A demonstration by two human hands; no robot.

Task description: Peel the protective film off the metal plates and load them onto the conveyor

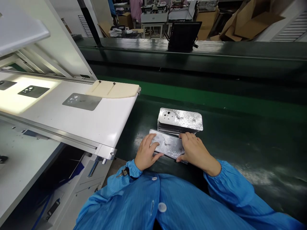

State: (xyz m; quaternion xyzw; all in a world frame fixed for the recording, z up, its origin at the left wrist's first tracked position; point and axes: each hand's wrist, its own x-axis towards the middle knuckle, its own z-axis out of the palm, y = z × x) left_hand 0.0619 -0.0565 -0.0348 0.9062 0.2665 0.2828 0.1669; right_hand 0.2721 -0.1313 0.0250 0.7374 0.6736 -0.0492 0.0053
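A stack of silvery phone back panels point(168, 145) lies low on the dark green work surface, close to my body. Around its left end curl the fingers of my left hand point(146, 152), with the thumb along the near edge. My right hand point(193, 149) grips the opposite end, fingers on the far side and thumb on the near side. Just beyond it stands a taller pile of shiny phone back panels point(181, 118), the top one showing several camera holes at its left. How many panels sit between my hands is hard to make out.
To the left, a white conveyor belt point(100, 123) carries a grey phone back panel point(82, 101), with others on its lit part. A cream guide plate point(115, 89) sits at its end. Behind are a black monitor point(184, 35), open cardboard boxes point(251, 22) and a person in pink point(136, 9).
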